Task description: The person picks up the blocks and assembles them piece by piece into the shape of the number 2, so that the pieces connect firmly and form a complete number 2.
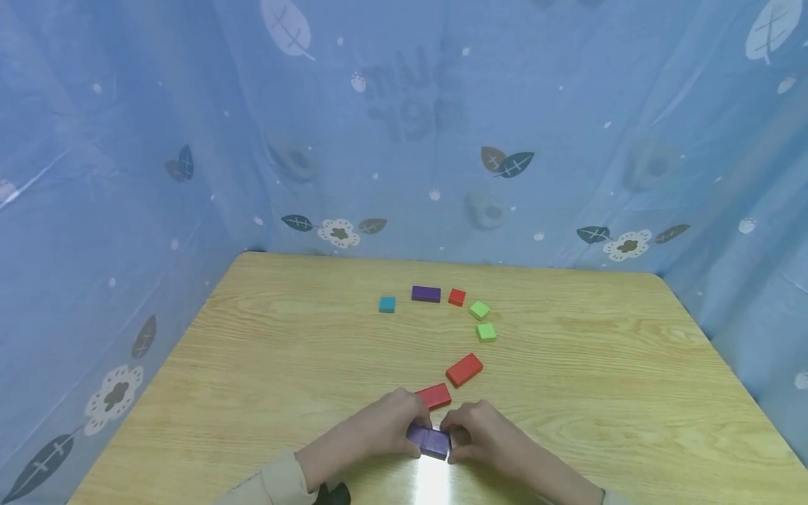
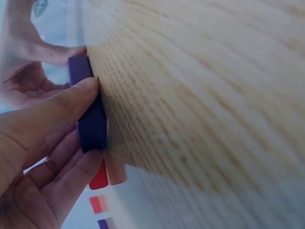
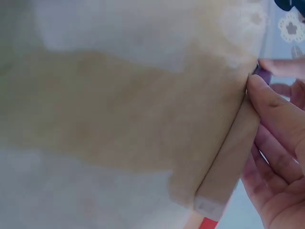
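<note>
Low at the centre of the head view, my left hand (image 1: pixel 394 424) and right hand (image 1: pixel 476 435) meet at a purple block (image 1: pixel 435 443), which has a line across its top. My left thumb and fingers grip it, its end jutting past the thumb in the left wrist view. The right thumb and fingers pinch its right end. In the right wrist view a long wood-toned block face (image 3: pixel 228 152) runs down from my right thumb, with a purple patch (image 3: pixel 263 75) above. Just beyond the left hand lies a red block (image 1: pixel 437 395), partly hidden by it.
Further out curve another red block (image 1: pixel 464 369), two green blocks (image 1: pixel 486 332), a small red block (image 1: pixel 457 297), a purple block (image 1: pixel 426 294) and a blue block (image 1: pixel 387 305). Patterned blue cloth (image 1: pixel 404 140) hangs behind and beside the wooden table (image 1: pixel 252 351).
</note>
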Demonstrator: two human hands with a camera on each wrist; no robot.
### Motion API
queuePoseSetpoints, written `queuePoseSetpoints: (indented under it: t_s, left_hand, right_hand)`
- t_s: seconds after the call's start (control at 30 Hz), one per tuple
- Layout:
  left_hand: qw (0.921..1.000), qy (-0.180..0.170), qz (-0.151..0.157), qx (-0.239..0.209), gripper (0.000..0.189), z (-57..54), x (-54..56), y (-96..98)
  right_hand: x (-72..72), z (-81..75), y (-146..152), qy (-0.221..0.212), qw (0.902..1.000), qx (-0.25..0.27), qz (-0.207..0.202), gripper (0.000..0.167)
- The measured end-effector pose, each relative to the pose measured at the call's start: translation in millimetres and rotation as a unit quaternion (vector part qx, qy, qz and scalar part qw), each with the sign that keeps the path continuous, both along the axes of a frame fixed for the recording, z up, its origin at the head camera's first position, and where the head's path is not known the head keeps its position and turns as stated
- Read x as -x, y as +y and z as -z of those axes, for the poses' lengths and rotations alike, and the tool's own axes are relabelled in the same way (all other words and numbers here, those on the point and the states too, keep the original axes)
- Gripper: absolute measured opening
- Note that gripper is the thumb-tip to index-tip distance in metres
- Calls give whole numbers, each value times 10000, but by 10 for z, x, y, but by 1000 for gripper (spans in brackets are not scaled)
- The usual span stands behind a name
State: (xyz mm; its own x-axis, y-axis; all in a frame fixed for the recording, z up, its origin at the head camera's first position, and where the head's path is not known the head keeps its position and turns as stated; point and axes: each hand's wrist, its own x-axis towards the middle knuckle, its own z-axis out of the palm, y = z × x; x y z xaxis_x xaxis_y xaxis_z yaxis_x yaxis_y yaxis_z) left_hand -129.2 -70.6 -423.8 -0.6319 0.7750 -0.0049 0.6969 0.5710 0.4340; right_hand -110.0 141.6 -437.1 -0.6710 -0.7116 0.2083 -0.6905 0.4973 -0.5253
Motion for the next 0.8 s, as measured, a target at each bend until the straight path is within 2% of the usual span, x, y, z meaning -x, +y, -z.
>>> queuePoseSetpoints:
  t_s: [0.1,0.3,0.4,0.47,0.57,0.67,0.73,0.8]
  left_hand:
    - [10000,-37,-25,7,23,-5,-1,5]
    - [10000,42,51,21,25,8,8,9]
    - [9998,-146,120,-7,28,-19,21,-7]
    - [9989,-432,207,-17,30,-67,56,-41]
    - [9963,-809,233,-189,29,-165,184,-126]
    - [9927,-982,331,-614,25,-230,392,-215]
    - [9919,-895,598,-681,31,-224,517,-240]
    - [9902,-829,1035,-449,47,-182,602,-238]
  right_hand:
    - [-34,-3,-5,-4,10000,-48,72,28]
    - [-71,-13,-51,9,9994,-168,305,22]
    - [-69,-25,-83,-128,9990,-181,386,19]
    - [-64,-34,-107,-201,9989,-148,395,18]
    - [-56,-43,-132,-227,9988,-151,414,19]
    - [-54,-55,-134,-231,9985,-231,434,21]
    - [-59,-58,-128,-276,9981,-284,462,22]
    - [-74,-57,-119,-332,9978,-309,476,22]
